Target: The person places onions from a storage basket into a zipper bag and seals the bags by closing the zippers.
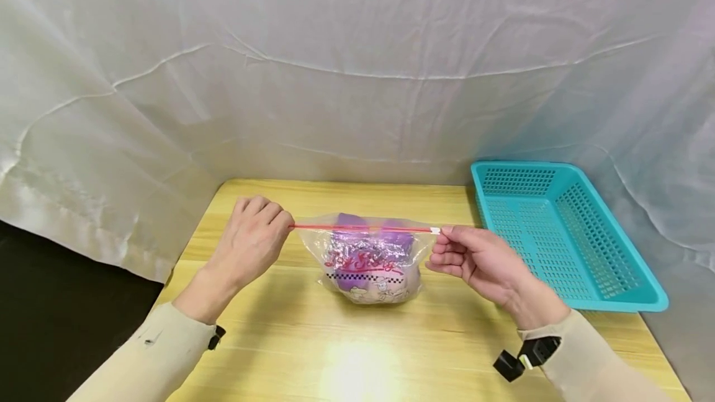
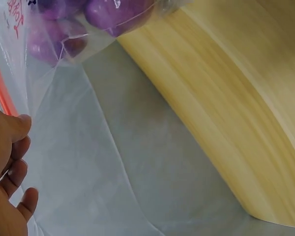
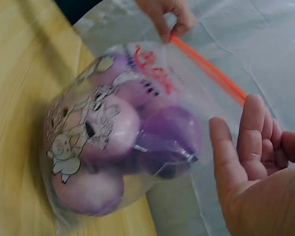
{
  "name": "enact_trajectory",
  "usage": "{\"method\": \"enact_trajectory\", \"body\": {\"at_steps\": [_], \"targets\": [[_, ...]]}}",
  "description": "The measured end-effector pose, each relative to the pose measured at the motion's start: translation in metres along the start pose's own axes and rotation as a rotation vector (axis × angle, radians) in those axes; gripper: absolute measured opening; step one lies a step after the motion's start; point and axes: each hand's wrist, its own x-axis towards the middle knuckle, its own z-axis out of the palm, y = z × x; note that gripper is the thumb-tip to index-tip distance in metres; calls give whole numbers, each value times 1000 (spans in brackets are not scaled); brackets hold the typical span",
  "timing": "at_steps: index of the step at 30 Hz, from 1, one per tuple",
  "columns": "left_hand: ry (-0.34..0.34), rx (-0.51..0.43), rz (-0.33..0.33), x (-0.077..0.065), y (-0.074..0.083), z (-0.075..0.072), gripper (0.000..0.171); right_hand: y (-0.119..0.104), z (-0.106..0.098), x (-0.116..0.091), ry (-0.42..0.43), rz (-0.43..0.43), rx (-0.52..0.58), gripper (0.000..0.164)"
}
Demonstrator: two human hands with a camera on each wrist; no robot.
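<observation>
A clear slider zip bag [image 1: 371, 265] with red lettering and line drawings sits on the wooden table, its red zip strip [image 1: 357, 227] stretched taut along the top. Several round purple and pinkish-white things [image 3: 169, 140] fill it; their exact kind is hard to tell through the plastic. My left hand [image 1: 251, 241] pinches the left end of the strip, thumb against fingers. At the other end, my right hand [image 1: 486, 259] pinches the strip by the small white slider [image 1: 435, 230]. In the right wrist view that slider is hidden behind the fingers.
A turquoise plastic basket [image 1: 625, 247] with perforated walls stands at the table's right, just beyond my right hand. Pale cloth [image 1: 357, 110] hangs behind and beside the wooden table [image 1: 268, 340]. A dark area [image 1: 61, 303] lies off the left edge.
</observation>
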Motion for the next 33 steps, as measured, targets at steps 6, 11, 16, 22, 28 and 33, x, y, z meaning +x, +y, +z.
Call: {"method": "enact_trajectory", "body": {"at_steps": [6,11,16,22,28,33], "targets": [[-2,10,33,1,-3,-3,10,3,1,2,23,-41,-104,23],[17,39,95,0,-5,-2,24,3,-3,3,31,-17,-138,24],[28,32,108,-1,-5,1,25,3,-6,2,43,7,-168,24],[36,32,96,-2,-5,3,26,4,-7,2,35,-4,-191,25],[13,39,95,-4,-6,7,19,6,-8,6,36,-10,-212,28],[-2,39,68,-5,-2,7,16,8,-10,7,46,-12,-232,28]]}}
